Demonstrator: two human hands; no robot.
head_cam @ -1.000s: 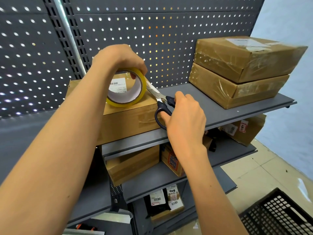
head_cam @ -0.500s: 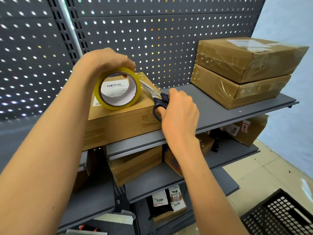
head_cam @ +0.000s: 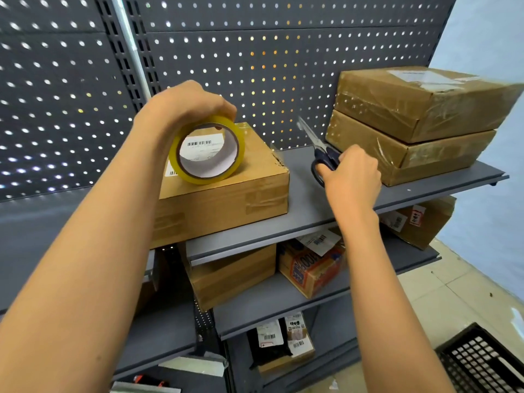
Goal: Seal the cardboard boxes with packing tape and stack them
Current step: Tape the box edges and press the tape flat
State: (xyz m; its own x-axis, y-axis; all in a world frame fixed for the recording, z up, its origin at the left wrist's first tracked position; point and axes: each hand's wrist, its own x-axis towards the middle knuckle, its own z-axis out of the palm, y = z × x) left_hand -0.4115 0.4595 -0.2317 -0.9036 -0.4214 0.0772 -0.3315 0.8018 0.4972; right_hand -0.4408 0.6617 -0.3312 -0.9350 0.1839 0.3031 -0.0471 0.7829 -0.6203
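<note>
Scissors (head_cam: 321, 150) pulled rightward by right hand (head_cam: 351, 177) — tape roll (head_cam: 207, 150) over box (head_cam: 226, 191)

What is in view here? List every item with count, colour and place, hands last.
tape roll: 1, yellow, held over the single box on the top shelf
single box: 1, brown, left part of the top shelf
scissors: 1, dark handles, steel blades, above the shelf between the single box and the stacked boxes
stacked boxes: 2, brown, tape-wrapped, right end of the top shelf
top shelf: 1, grey
pegboard: grey, perforated, behind the shelves
lower parcels: several, brown and printed, on the shelves below
crate: 1, black mesh, floor at lower right
left hand: grips the tape roll
right hand: holds the scissors by the handles
</note>
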